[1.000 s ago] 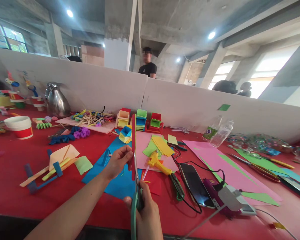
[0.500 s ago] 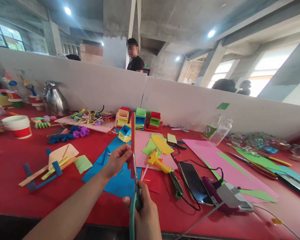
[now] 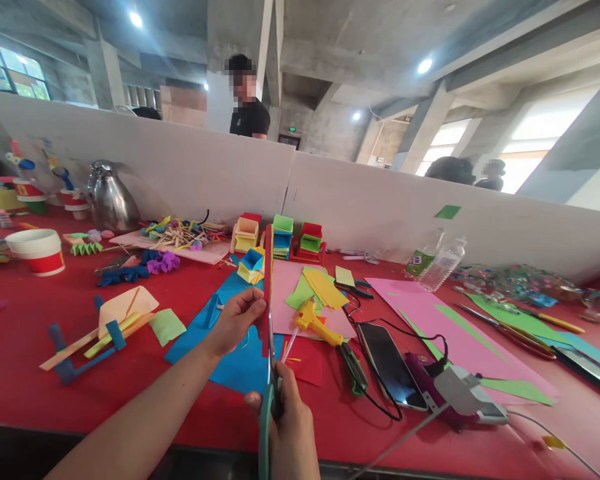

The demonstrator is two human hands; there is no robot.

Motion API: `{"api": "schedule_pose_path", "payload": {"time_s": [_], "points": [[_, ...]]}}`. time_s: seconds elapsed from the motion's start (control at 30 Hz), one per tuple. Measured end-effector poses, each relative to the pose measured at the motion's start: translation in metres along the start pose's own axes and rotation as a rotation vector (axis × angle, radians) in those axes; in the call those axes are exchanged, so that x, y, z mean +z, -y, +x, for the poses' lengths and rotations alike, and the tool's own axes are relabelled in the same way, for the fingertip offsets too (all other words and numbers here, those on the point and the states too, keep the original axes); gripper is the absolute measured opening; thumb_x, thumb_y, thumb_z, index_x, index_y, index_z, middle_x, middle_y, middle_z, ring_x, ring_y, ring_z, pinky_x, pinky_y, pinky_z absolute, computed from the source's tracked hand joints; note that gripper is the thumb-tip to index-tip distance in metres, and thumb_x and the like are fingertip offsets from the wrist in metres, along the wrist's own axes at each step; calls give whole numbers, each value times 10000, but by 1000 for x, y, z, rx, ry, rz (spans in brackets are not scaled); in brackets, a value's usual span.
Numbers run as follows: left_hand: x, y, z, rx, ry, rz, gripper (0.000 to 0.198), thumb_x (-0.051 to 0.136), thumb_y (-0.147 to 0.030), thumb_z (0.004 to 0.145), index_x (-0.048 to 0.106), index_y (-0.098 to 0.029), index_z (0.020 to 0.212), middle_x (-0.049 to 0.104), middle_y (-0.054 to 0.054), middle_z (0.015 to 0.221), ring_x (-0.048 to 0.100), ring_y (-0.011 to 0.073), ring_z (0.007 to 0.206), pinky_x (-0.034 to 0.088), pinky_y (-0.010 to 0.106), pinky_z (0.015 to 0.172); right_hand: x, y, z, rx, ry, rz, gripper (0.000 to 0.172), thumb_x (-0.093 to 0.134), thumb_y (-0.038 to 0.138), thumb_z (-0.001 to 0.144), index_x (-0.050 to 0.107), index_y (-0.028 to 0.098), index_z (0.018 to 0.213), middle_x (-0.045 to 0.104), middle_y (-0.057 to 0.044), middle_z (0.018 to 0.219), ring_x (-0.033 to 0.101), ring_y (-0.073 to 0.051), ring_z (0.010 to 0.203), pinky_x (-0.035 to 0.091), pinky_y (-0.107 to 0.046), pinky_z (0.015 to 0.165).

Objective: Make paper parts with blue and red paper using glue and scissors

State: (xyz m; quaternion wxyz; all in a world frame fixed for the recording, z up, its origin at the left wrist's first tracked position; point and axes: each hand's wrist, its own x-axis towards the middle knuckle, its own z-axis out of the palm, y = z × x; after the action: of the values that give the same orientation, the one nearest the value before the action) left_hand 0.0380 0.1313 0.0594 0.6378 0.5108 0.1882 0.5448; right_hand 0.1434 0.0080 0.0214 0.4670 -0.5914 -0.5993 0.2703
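Pinched between the thumb and fingers of my left hand [image 3: 240,320] is a narrow red paper strip [image 3: 268,267], held upright with a thin yellow-green edge along its right side. My right hand [image 3: 291,417] is closed around the green handles of a pair of scissors [image 3: 267,420]. The blades point away from me and lie along the strip's lower part, beside my left fingertips. Beneath both hands is a blue paper sheet [image 3: 235,373]. A yellow glue gun [image 3: 316,323] lies just right of the strip.
Several folded paper boxes [image 3: 283,237] stand by the white partition [image 3: 380,193]. A phone [image 3: 393,363], a utility knife [image 3: 353,367] and a purple power strip [image 3: 433,390] with cables lie at right. Left are paper cups [image 3: 37,252], a blue-and-peach paper piece [image 3: 115,327] and a steel jug [image 3: 113,197].
My hands, the strip and the scissors hold nearly the same pose. The person behind the partition has moved to the left.
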Motion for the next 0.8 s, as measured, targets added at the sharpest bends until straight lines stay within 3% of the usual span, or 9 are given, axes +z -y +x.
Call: {"api": "schedule_pose_path", "payload": {"time_s": [0.23, 0.37, 0.8], "points": [[-5, 3, 2, 9, 4, -13, 262, 647, -383, 722, 495, -172, 752, 520, -61, 544, 473, 52, 442, 385, 162, 442, -1, 1, 0, 36, 17, -24, 399, 548, 412, 773, 510, 166, 1084, 555, 34, 602, 501, -121, 522, 394, -179, 498], [-12, 1, 5, 102, -13, 12, 232, 571, -396, 785, 507, -179, 835, 523, -55, 545, 487, 69, 452, 398, 180, 449, -2, -4, 0, 60, 32, -73, 430, 525, 414, 783, 496, 152, 1123, 607, 9, 639, 554, -139, 556, 417, -189, 535], [-13, -2, 7, 62, -63, 7, 261, 664, -362, 708, 484, -173, 708, 506, -67, 536, 453, 54, 442, 381, 170, 436, -3, -11, -3, 12, -24, -261, 438, 503, 446, 787, 521, 178, 1133, 639, -4, 648, 589, -157, 541, 419, -195, 518]]}}
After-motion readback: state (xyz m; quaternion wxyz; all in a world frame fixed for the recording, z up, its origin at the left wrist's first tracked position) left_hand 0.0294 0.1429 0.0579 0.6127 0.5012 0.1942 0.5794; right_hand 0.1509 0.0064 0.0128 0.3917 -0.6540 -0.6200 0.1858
